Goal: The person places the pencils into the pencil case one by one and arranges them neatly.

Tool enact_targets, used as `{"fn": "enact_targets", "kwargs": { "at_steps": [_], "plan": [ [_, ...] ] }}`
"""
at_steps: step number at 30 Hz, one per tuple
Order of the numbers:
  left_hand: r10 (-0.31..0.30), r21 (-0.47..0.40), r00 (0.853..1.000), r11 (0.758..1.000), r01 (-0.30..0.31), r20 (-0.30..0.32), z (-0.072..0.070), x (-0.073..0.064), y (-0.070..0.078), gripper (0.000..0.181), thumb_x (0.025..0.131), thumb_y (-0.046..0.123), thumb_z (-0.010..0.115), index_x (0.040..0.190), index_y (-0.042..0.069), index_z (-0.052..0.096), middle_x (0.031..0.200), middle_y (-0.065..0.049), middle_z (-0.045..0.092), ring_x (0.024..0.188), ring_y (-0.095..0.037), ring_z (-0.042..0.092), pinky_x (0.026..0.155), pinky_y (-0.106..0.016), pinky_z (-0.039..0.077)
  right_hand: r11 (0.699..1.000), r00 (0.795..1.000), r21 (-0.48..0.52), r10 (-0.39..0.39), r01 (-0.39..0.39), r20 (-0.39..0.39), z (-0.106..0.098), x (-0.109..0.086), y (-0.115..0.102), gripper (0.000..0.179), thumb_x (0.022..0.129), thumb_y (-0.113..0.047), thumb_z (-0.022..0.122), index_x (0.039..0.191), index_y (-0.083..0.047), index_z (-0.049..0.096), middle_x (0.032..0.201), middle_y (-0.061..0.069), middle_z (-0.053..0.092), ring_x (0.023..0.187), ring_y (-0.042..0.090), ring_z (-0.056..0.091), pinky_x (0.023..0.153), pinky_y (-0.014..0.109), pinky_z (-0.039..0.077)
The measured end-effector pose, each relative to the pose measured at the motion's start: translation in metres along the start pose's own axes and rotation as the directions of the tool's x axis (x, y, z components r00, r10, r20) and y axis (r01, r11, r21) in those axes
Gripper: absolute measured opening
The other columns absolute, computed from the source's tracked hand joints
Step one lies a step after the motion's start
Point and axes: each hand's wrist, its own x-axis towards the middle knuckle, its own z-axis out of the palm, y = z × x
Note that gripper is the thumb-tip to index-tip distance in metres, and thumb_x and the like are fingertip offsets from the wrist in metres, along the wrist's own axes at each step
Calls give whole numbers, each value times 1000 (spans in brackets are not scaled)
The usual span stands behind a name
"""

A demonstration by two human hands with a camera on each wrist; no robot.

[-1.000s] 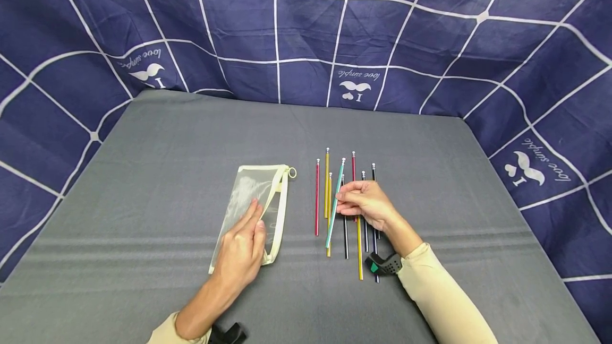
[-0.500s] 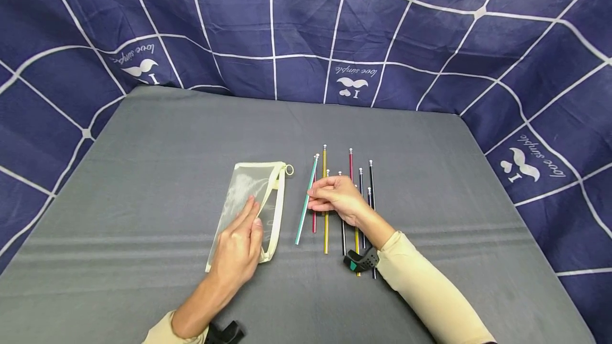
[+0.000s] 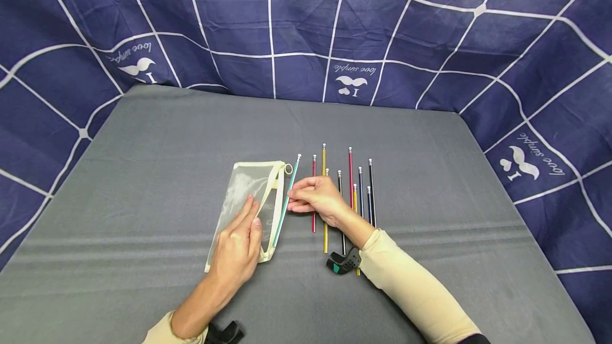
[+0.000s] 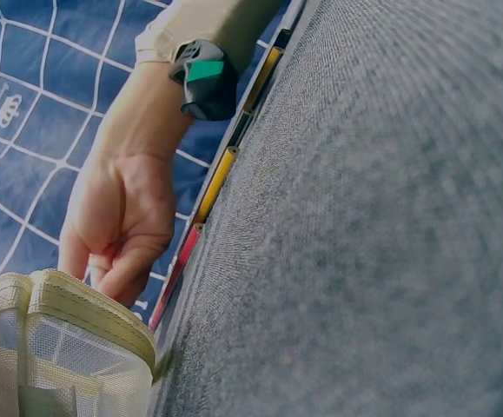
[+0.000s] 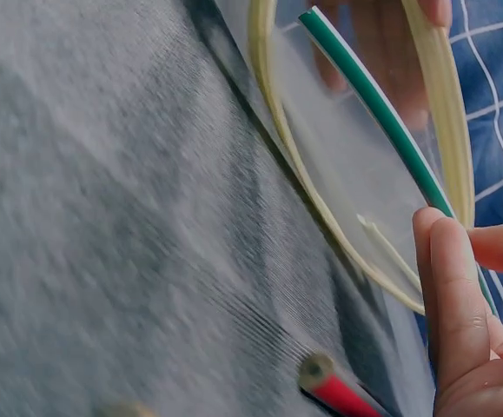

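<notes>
A clear zip pencil pouch (image 3: 239, 185) with cream edging lies on the grey table, its long mouth facing right. My left hand (image 3: 237, 246) lies over it and holds the mouth's upper edge apart from the lower. Between thumb and fingertips, my right hand (image 3: 317, 200) pinches a teal pencil (image 3: 294, 177) with a pale stripe. In the head view the pencil overlaps the pouch's right edging. The right wrist view shows the teal pencil's (image 5: 381, 109) plain end in front of the gaping mouth, between the two cream edges (image 5: 451, 113).
Several pencils lie roughly side by side right of the pouch: a red pencil (image 3: 314, 169), a yellow pencil (image 3: 326, 238), a black pencil (image 3: 343, 243) and others partly under the right forearm. A blue gridded cloth (image 3: 306, 25) hangs behind the table (image 3: 191, 131).
My right hand has carried the teal pencil leftward from above the other pencils to the pouch's mouth. My left hand keeps its hold on the pouch.
</notes>
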Motion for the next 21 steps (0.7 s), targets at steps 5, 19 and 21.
{"fn": "enact_targets", "kwargs": {
  "at_steps": [5, 19, 21],
  "plan": [
    [1, 0, 1000, 1000, -1, -1, 0, 0, -1, 33, 91, 0, 54, 120, -15, 63, 130, -28, 59, 115, -40, 61, 92, -57, 49, 1000, 1000, -21, 19, -19, 23, 8, -1, 5, 8, 87, 14, 61, 94, 11, 62, 76, 12, 70, 64, 18, 71, 63, 28, 59],
    [-12, 4, 1000, 1000, 12, 13, 0, 0, -1, 34, 92, 0, 54, 122, -15, 62, 132, -27, 58, 115, -40, 61, 92, -56, 49, 997, 995, -3, 75, -75, 67, 28, -2, 15, 8, 86, 14, 60, 92, 9, 63, 74, 13, 70, 64, 18, 71, 64, 28, 59],
    [-12, 5, 1000, 1000, 12, 14, 0, 0, -1, 34, 92, 0, 54, 122, -15, 62, 132, -27, 58, 116, -40, 61, 92, -57, 49, 997, 994, -13, 77, -76, 74, 30, -3, 15, 9, 87, 14, 59, 95, 11, 62, 75, 13, 70, 65, 18, 71, 66, 28, 59]
  ]
}}
